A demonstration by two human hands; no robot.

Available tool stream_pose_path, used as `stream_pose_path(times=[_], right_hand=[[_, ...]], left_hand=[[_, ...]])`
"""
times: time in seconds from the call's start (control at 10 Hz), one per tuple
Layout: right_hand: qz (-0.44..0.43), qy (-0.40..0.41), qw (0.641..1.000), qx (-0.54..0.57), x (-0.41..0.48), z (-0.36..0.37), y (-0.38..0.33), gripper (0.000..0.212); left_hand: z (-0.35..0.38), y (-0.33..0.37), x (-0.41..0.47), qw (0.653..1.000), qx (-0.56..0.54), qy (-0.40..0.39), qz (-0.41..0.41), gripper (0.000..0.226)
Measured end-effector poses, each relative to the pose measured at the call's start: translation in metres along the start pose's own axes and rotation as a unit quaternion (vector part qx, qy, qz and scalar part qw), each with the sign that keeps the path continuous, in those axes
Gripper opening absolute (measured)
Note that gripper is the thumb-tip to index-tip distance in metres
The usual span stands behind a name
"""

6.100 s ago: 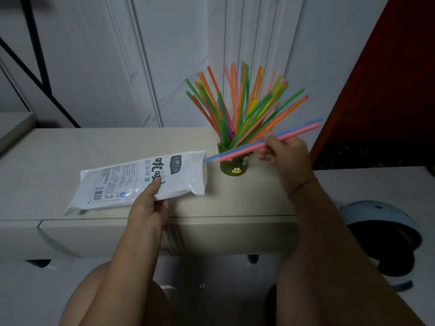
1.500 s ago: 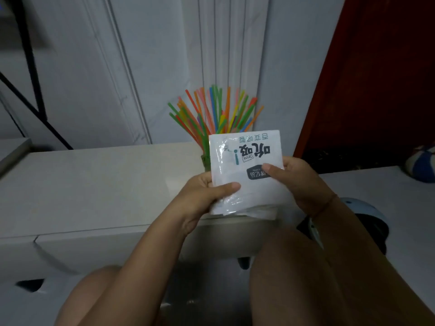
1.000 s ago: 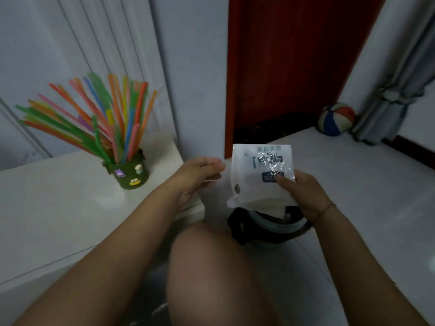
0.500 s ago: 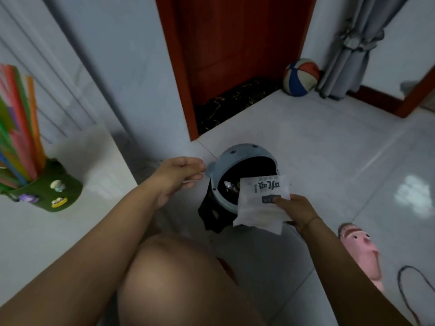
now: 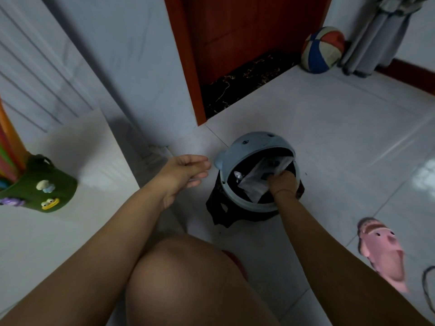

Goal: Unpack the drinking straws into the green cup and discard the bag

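Straw bag, now lowered into the blue waste bin for discarding, is pinched by the right hand; left hand is held slack, empty.

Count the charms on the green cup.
3: white-blue charm highest, yellow charm just below it, purple charm at the frame's left edge. More may be hidden on the far side of the cup.

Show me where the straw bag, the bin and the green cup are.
straw bag (image 5: 253, 188): head view, white lower corner inside the bin.
bin (image 5: 249, 147): head view, blue domed top.
green cup (image 5: 62, 188): head view, felt side wall.
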State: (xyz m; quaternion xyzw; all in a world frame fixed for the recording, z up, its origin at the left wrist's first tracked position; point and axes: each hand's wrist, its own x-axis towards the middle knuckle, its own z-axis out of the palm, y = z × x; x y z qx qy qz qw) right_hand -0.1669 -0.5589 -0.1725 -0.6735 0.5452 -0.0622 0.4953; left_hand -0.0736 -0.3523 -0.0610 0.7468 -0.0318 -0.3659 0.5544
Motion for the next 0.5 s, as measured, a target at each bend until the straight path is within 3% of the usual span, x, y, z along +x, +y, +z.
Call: stream_pose_path(times=[0.2,0.4,0.5], right_hand=[[-0.053,-0.019,0.998,0.010,-0.007,-0.005,0.001,0.033],[-0.093,0.047,0.994,0.046,-0.026,-0.029,-0.001,0.042],[-0.128,0.110,0.979,0.112,-0.052,-0.049,-0.014,0.033]], left_hand=[[-0.011,-0.005,-0.003,1.000,-0.020,0.007,-0.003,0.015],[-0.023,0.000,-0.028,0.998,-0.051,0.025,0.023,0.015],[-0.031,-0.002,-0.047,0.995,-0.082,0.036,0.043,0.013]])
